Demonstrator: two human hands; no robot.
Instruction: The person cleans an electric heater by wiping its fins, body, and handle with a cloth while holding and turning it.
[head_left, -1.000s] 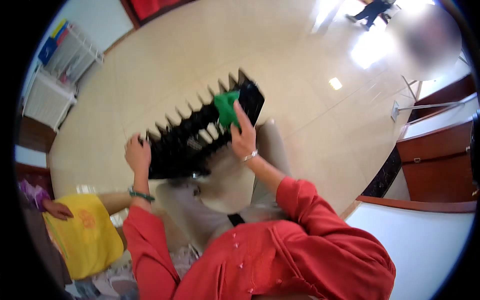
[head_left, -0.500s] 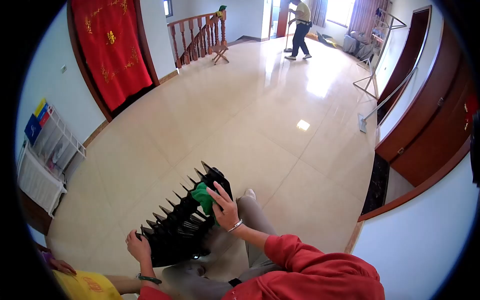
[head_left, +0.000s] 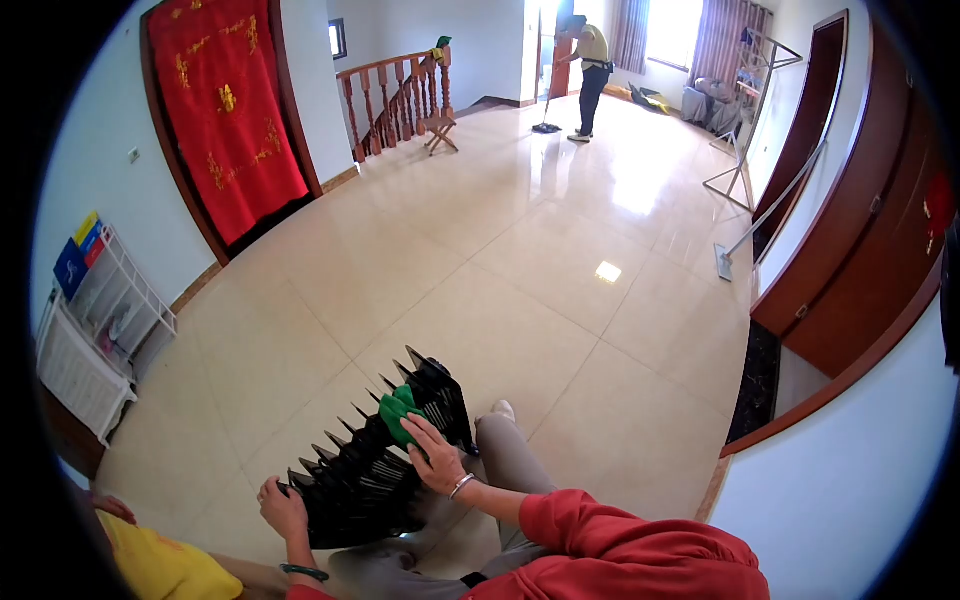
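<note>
black spiked rack [head_left: 350, 490]: slanted | green cloth [head_left: 394, 412]: bunched, against rack

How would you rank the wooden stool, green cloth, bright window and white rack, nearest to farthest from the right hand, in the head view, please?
1. Green cloth: touching the right hand.
2. White rack: by the left wall.
3. Wooden stool: beside the railing.
4. Bright window: far end.

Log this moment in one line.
Left hand: gripping black rack | Right hand: on green cloth against rack | Far off: person with mop
</note>
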